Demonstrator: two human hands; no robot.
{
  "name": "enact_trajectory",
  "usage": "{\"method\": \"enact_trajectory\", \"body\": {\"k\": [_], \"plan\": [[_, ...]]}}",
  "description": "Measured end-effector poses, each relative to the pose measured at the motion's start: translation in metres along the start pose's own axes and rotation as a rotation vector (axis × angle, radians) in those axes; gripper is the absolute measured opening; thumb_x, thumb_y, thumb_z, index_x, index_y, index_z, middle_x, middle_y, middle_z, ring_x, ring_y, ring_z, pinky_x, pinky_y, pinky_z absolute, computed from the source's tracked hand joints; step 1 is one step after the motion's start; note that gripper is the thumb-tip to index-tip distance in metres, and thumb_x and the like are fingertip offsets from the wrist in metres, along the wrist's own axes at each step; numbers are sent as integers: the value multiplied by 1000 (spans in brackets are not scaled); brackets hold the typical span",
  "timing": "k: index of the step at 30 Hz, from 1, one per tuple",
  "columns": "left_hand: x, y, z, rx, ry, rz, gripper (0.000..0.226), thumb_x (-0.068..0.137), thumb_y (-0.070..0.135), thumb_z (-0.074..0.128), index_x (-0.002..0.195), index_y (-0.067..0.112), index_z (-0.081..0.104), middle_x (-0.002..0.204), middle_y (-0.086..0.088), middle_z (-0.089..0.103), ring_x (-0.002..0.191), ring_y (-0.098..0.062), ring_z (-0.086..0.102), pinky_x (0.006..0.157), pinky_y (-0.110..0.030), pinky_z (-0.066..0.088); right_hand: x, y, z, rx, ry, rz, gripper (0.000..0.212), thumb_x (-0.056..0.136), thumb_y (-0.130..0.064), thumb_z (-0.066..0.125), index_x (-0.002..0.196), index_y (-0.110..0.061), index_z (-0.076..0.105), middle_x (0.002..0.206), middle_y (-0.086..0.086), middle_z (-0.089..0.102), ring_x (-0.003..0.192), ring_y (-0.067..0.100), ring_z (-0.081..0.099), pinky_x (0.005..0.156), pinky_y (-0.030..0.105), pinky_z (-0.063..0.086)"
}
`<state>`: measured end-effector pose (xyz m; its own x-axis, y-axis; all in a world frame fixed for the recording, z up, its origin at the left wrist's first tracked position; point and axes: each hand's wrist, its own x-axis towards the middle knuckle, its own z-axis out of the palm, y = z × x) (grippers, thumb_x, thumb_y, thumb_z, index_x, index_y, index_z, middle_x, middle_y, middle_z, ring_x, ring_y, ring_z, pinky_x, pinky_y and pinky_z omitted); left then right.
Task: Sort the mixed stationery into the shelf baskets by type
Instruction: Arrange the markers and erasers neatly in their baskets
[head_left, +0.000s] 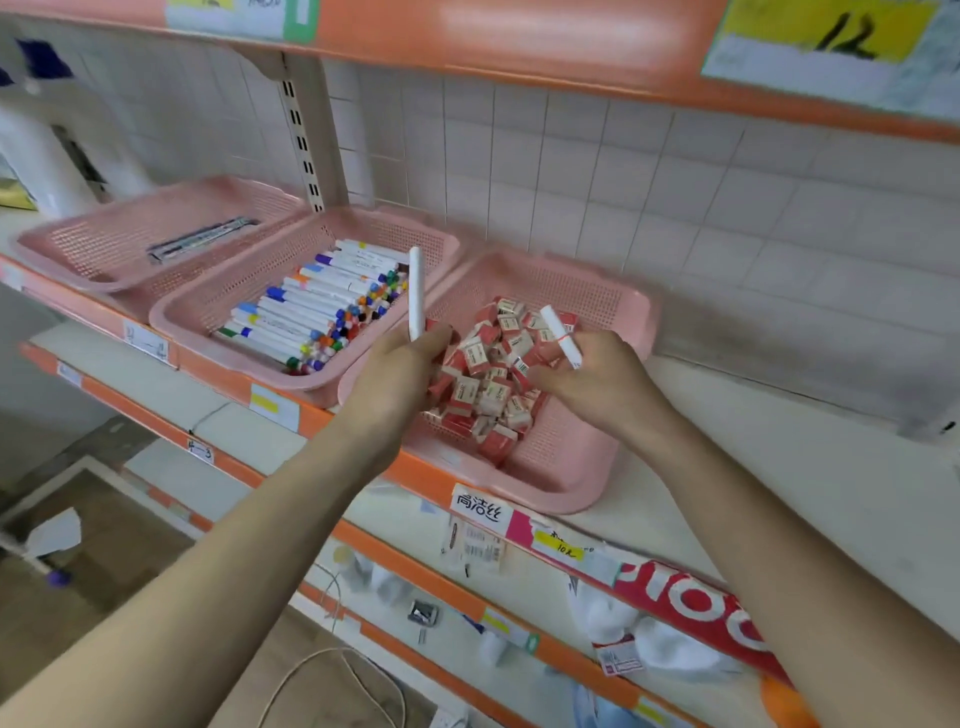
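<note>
Pinching one white pen (415, 291) upright in my left hand (400, 364) and a banded pen (561, 335) in my right hand (597, 379) over the eraser basket (561, 441), I judged both belonged flat, lengthwise, in the marker basket (363, 214) at ten o'clock.

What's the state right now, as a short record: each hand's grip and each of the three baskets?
left hand: holds white stick upright, near the right basket's left edge
right hand: pinches red-banded white stick, tilted, over the right basket
left basket: one long item, too blurred to name
middle basket: colour-capped markers lying side by side
right basket: heap of small red-and-white boxes, likely erasers
</note>
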<state>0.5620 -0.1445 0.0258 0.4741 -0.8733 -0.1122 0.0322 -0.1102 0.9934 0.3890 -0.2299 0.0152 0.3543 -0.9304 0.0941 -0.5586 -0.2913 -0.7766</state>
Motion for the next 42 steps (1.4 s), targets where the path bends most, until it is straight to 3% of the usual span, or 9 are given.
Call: {"method": "enact_trajectory", "body": {"k": [6, 10, 13, 19, 22, 27, 35, 39, 42], "plan": [[26, -2, -14, 48, -131, -22, 13, 100, 18, 54, 99, 6, 59, 64, 3, 41, 54, -11, 41, 47, -23, 36, 10, 1, 22, -228, -107, -9, 20, 81, -26, 74, 76, -11, 62, 71, 6, 64, 55, 17, 55, 46, 25, 39], [45, -3, -25, 115, -217, -39, 23, 100, 16, 54, 111, -3, 60, 65, 2, 45, 50, -9, 44, 50, -26, 39, 23, -7, 35, -358, -154, 47, 20, 82, -25, 76, 77, -12, 61, 69, 2, 60, 53, 13, 54, 46, 24, 39], [57, -4, -36, 122, -305, -41, 13, 100, 13, 54, 101, 3, 61, 63, 2, 47, 49, -9, 46, 54, -31, 41, 25, -12, 50, -416, -162, 98, 26, 83, -22, 74, 70, -18, 53, 70, 0, 56, 51, 7, 49, 37, 15, 30], [81, -8, -64, 146, -435, -5, 13, 99, 14, 53, 86, 13, 56, 58, 6, 51, 53, -10, 48, 61, -34, 44, 27, -23, 58, -494, -123, 221, 20, 85, -30, 73, 74, -22, 57, 75, -3, 58, 64, 9, 55, 51, 26, 37], [90, -7, -75, 134, -471, 21, 12, 98, 13, 51, 86, 15, 51, 56, 9, 54, 50, -8, 49, 59, -32, 45, 21, -32, 59, -443, -26, 239, 18, 88, -38, 68, 89, -21, 62, 81, -1, 64, 68, 13, 62, 56, 28, 46], [98, -6, -93, 102, -503, 30, 11, 98, 12, 51, 88, 16, 49, 72, -1, 50, 63, -15, 48, 60, -33, 45, 8, -66, 70, -234, 171, 209, 27, 97, -40, 55, 78, -21, 54, 64, -3, 57, 39, -3, 48, 34, 11, 32], [94, -5, -120, -8, -502, 4, 11, 100, 7, 50, 89, 9, 49, 67, -4, 48, 58, -15, 54, 54, -29, 50, -5, -107, 97, 151, 240, 268, 36, 95, -28, 35, 68, -17, 56, 59, -7, 55, 58, 13, 48, 62, 35, 44], [83, -4, -132, -35, -446, -20, 7, 100, 5, 50, 93, 8, 50, 63, -4, 50, 52, -17, 59, 49, -27, 51, -8, -115, 106, 123, 221, 148, 34, 96, -21, 43, 72, -15, 66, 56, -4, 50, 50, 10, 42, 51, 28, 35], [76, -5, -148, -54, -379, -38, 10, 99, 4, 48, 91, 10, 50, 62, -1, 48, 51, -20, 52, 44, -26, 43, -9, -121, 112, 154, 135, 32, 43, 100, -19, 46, 67, -37, 67, 62, 3, 47, 56, 17, 42, 55, 35, 34]]}}
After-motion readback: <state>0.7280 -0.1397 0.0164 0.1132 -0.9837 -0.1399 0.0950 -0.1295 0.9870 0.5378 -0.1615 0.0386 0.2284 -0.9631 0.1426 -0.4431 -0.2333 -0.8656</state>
